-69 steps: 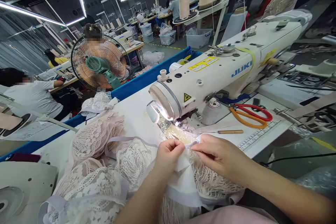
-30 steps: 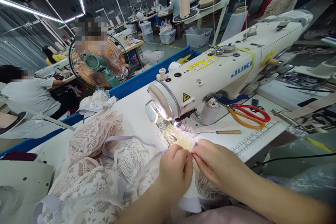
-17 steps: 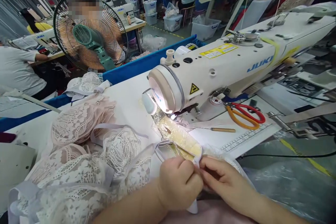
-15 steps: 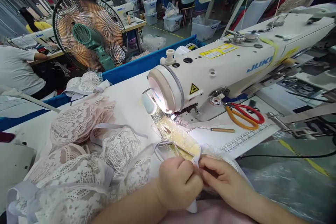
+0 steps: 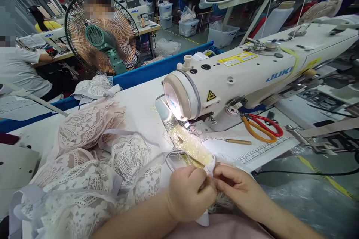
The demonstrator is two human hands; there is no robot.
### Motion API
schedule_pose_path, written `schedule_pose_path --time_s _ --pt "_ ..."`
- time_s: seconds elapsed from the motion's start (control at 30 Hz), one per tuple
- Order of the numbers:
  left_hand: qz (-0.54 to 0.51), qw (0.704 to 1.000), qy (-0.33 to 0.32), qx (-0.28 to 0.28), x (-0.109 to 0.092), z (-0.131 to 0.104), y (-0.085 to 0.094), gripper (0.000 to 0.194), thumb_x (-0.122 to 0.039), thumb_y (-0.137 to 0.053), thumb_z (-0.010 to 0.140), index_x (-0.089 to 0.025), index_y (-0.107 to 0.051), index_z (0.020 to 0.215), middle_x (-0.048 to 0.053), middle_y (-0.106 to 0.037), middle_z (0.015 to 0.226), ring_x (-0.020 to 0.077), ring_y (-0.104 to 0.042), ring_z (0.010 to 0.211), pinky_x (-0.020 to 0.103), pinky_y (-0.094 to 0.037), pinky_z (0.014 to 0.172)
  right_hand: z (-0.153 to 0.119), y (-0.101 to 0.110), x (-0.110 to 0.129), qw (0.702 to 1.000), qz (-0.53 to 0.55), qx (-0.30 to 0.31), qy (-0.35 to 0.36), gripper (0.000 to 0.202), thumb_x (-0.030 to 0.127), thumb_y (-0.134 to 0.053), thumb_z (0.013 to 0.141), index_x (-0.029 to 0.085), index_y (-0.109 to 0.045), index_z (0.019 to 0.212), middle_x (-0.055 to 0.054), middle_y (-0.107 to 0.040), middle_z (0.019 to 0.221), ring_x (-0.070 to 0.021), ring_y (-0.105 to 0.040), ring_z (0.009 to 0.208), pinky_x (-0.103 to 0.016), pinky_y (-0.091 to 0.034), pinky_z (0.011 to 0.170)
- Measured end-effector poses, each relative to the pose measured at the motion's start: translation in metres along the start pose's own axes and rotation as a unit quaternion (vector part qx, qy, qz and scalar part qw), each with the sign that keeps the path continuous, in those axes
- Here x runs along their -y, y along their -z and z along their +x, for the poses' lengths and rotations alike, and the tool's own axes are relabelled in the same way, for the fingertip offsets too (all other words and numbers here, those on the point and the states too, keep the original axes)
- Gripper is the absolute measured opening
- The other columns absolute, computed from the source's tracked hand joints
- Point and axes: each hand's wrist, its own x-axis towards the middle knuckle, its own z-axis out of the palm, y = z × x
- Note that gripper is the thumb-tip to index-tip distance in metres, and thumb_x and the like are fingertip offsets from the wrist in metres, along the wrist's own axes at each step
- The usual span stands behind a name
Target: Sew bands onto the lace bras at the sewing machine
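Note:
My left hand (image 5: 192, 194) is closed in a fist on a pale strap (image 5: 211, 166), part of a white lace bra (image 5: 147, 183) at the table's front edge. Close beside it, my right hand (image 5: 237, 185) pinches the same strap between thumb and fingers. The strap's loose end hangs below my left fist. Just beyond my hands lies a thin brass-coloured piece on the yellowish, tape-covered plate (image 5: 193, 143) of the sewing machine. What lies inside the left fist is hidden. The lit sewing machine head (image 5: 182, 95) stands ahead of both hands.
White and pink lace bras (image 5: 84, 123) are heaped on the left. Scissors (image 5: 263, 129) with red and orange handles and a wooden-handled awl (image 5: 238, 142) lie right of the needle area. A green fan (image 5: 102, 39) stands behind a blue cloth trough (image 5: 162, 63). Other people sit at machines beyond.
The view has shifted slightly, so the background sits a little lower and further right. Both hands keep hold of the strap in nearly the same place.

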Motion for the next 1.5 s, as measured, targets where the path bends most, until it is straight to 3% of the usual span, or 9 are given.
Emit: schedule_pose_path --time_s 0.1,0.23,0.33,0.57,0.73,0.9,1.07,1.27,1.5 --pt "-0.002 1.0 -0.016 -0.009 0.0 0.002 0.001 0.027 -0.013 -0.042 0.075 -0.019 -0.039 0.049 -0.004 -0.036 0.043 0.0087 -0.03 0.041 0.024 -0.023 0.042 -0.003 0.001 -0.002 0.998 0.009 -0.056 0.005 0.006 0.026 -0.051 0.078 0.021 -0.048 0.079 0.003 -0.051 0.062 -0.0114 -0.052 0.056 -0.021 -0.045 0.051" --pt "-0.013 0.999 -0.046 -0.025 0.001 0.004 0.001 0.027 -0.01 -0.041 0.073 -0.02 -0.036 0.048 -0.003 -0.033 0.044 0.0093 -0.028 0.042 0.025 -0.021 0.041 -0.001 0.003 -0.003 0.997 -0.031 -0.035 0.066 0.029 0.019 -0.047 0.08 0.022 -0.043 0.109 0.003 -0.054 0.068 -0.0115 -0.055 0.059 -0.022 -0.047 0.053" --pt "-0.034 0.998 -0.041 -0.022 0.003 0.003 0.0 0.025 -0.011 -0.041 0.072 -0.02 -0.035 0.049 -0.003 -0.033 0.043 0.0096 -0.028 0.042 0.025 -0.021 0.041 0.002 0.003 -0.002 0.992 -0.092 -0.002 0.083 0.019 0.016 -0.045 0.08 0.023 -0.052 0.097 0.002 -0.055 0.066 -0.0113 -0.054 0.058 -0.021 -0.046 0.052" --pt "-0.046 0.998 -0.015 -0.033 0.002 0.011 0.01 0.024 -0.011 -0.044 0.071 -0.02 -0.035 0.05 -0.004 -0.035 0.043 0.0088 -0.028 0.041 0.025 -0.022 0.04 0.011 0.003 0.009 0.982 -0.117 -0.075 0.129 0.011 0.017 -0.046 0.078 0.021 -0.053 0.086 0.002 -0.057 0.065 -0.01 -0.053 0.051 -0.02 -0.044 0.046" --pt "-0.014 0.997 -0.027 -0.068 0.004 0.029 0.033 0.024 -0.011 -0.044 0.072 -0.02 -0.036 0.05 -0.004 -0.034 0.042 0.0086 -0.026 0.04 0.024 -0.022 0.039 0.033 0.005 0.031 0.949 -0.15 -0.114 0.251 0.012 0.015 -0.045 0.079 0.022 -0.052 0.086 0.002 -0.054 0.063 -0.0105 -0.051 0.049 -0.021 -0.043 0.045" --pt "0.066 0.993 -0.022 -0.094 0.024 0.026 0.04 0.015 -0.009 -0.042 0.075 -0.018 -0.051 0.067 0.002 -0.053 0.065 0.0114 -0.047 0.056 0.022 -0.037 0.05 0.064 -0.013 0.022 0.928 -0.164 -0.155 0.296 0.012 0.016 -0.045 0.081 0.021 -0.052 0.089 0.002 -0.053 0.063 -0.0108 -0.051 0.048 -0.023 -0.044 0.046" --pt "-0.144 0.981 0.099 -0.089 0.041 0.017 0.025 0.012 -0.009 -0.043 0.074 -0.019 -0.05 0.079 0.006 -0.054 0.085 0.012 -0.052 0.068 0.023 -0.044 0.056 0.078 -0.025 -0.001 0.939 -0.174 -0.185 0.231 0.009 0.019 -0.048 0.079 0.021 -0.055 0.085 0.001 -0.058 0.066 -0.0123 -0.055 0.051 -0.023 -0.045 0.047" --pt "-0.289 0.897 0.335 0.001 0.041 0.034 0.027 0.012 -0.024 -0.052 0.074 -0.019 -0.044 0.067 -0.004 -0.044 0.058 0.0087 -0.041 0.051 0.02 -0.036 0.048 0.08 -0.023 -0.01 0.948 -0.134 -0.157 0.241 0.013 0.021 -0.052 0.08 0.022 -0.056 0.092 -0.001 -0.061 0.073 -0.0132 -0.058 0.056 -0.023 -0.046 0.047" --pt "-0.368 0.842 0.383 0.093 0.045 0.034 0.025 0.011 -0.015 -0.053 0.066 -0.019 -0.043 0.062 -0.007 -0.038 0.048 0.0074 -0.036 0.045 0.019 -0.029 0.042 0.083 -0.018 -0.016 0.947 -0.14 -0.132 0.258 0.016 0.019 -0.049 0.08 0.024 -0.057 0.093 -0.003 -0.065 0.077 -0.016 -0.061 0.064 -0.027 -0.05 0.056"
